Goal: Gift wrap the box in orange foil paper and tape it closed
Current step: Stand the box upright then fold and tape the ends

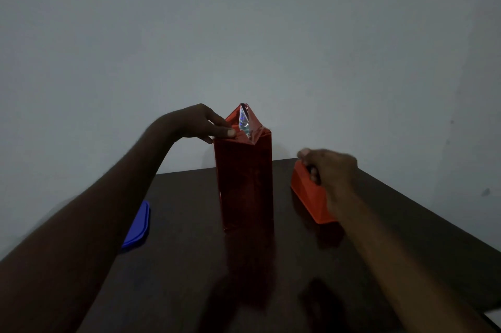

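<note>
While pinning folded foil at frame centre: left hand (202, 123), fingers pressed down on the upright wrapped box (244, 180), top flap unsealed. Right hand (329, 170), centre right, blurred, curled over the orange tape dispenser (311, 197). Closing step, likely; next, tape pulled and laid across the flap.

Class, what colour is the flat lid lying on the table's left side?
Blue lid, seen in the head view.

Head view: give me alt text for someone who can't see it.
A tall foil-wrapped box stands upright on a dark table; the left hand presses its top fold while the right hand rests on an orange tape dispenser.
</note>
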The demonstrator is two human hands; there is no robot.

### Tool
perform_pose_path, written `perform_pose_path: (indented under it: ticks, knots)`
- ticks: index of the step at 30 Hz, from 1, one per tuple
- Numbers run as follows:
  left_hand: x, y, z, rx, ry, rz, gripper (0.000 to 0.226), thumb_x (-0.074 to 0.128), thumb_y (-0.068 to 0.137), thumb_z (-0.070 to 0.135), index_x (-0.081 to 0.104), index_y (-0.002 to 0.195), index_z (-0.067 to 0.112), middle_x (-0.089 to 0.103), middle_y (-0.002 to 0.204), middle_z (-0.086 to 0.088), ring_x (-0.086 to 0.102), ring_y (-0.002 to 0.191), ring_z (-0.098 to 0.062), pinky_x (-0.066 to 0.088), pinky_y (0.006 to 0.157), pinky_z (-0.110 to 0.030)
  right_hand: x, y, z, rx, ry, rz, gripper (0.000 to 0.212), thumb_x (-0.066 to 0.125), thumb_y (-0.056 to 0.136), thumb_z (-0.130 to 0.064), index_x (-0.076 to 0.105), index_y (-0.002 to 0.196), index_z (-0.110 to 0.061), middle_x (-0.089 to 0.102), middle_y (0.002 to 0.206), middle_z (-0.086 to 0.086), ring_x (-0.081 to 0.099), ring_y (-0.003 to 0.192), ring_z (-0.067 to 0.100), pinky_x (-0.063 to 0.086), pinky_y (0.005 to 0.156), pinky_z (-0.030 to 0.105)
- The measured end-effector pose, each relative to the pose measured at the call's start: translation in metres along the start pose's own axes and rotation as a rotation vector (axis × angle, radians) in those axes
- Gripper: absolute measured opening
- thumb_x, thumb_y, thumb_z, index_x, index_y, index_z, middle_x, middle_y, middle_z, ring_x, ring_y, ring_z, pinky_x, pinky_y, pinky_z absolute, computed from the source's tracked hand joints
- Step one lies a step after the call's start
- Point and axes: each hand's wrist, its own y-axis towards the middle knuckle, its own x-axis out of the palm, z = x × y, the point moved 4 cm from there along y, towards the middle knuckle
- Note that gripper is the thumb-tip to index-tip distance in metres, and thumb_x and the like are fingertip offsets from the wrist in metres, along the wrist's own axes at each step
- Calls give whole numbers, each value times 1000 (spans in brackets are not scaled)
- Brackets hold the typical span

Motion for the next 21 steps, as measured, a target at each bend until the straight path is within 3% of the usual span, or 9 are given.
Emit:
perform_pose_path:
  ticks: [2,5,7,13,16,21]
  knots:
    - [1,0,-1,13,7,-2,30,73,85,31,72,114,22,64,103,13,62,91,-4,57,70,-14,17,1,-35,-146,-66,-85,15,77,78,-25,76,72,-11,65,57,-4,46,43,3,38,52,23]
    - [0,0,-1,19,25,-4,33,72,86,31,71,117,20,63,103,13,61,92,-5,57,73,-16,52,12,-82,-285,-206,-234,27,80,76,-30,77,80,-3,70,70,9,49,51,14,41,57,30]
    - [0,1,-2,22,24,-7,34,73,85,31,71,117,20,64,105,10,62,94,-6,58,77,-20,76,23,-103,-286,-371,-298,31,81,75,-28,76,85,1,73,79,11,54,60,17,45,58,30]
    - [0,-1,-2,40,34,-10,31,72,85,34,73,114,23,65,104,11,63,92,-5,56,68,-13,126,49,-124,-288,-812,-470,36,83,73,-27,71,89,4,73,95,16,54,68,20,42,56,29]
    - [0,-1,-2,38,46,-16,34,71,86,36,72,117,21,64,105,10,63,94,-6,55,69,-14,135,54,-127,-313,-953,-493,25,79,77,-19,68,84,2,67,86,15,49,61,18,38,50,25]
    - [-1,1,-3,38,41,6,35,73,84,36,74,114,20,68,106,3,65,90,-7,56,72,-16,142,57,-124,-335,-1098,-522,29,79,80,-26,64,85,-2,58,75,9,50,57,16,39,48,23]
